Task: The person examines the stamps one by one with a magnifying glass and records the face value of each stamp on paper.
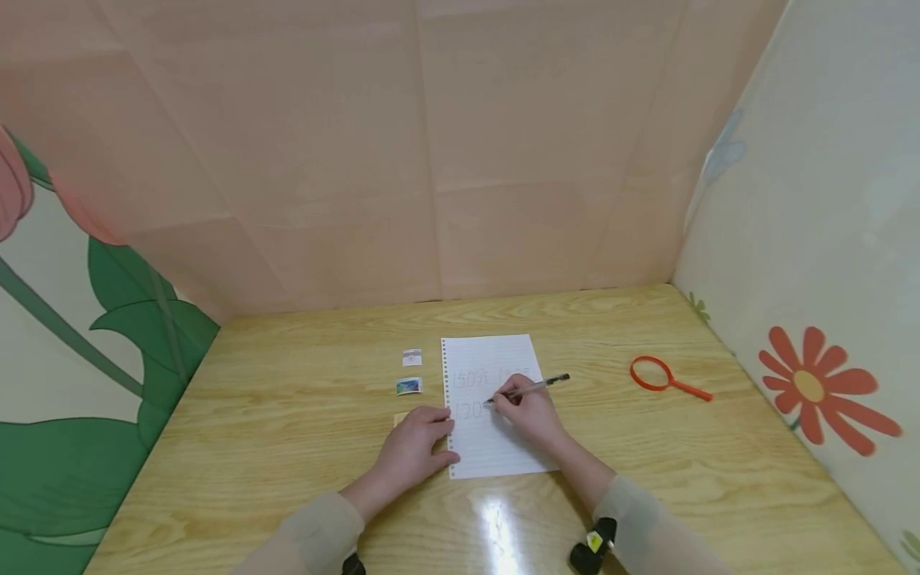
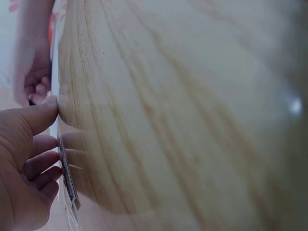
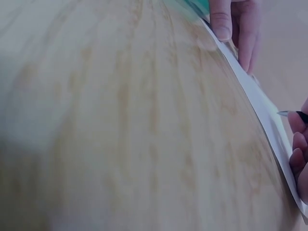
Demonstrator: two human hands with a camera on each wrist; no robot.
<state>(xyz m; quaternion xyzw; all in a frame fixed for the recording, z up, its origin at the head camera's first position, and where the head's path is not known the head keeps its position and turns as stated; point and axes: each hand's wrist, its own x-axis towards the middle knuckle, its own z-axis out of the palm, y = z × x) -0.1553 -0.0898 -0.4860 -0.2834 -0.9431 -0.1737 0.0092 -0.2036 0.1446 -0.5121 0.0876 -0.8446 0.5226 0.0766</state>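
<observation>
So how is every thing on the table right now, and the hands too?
Paper: lying on the table, partly written on
Pen: tip bare, gripped by the right hand
Left hand: resting at the paper's left edge
Magnifying glass: lying down, untouched
Pale card: lying flat
Blue-green card: lying flat
Third small piece: mostly hidden

The left fingers touch white paper on the wood-grained table, the right hand beyond.
</observation>
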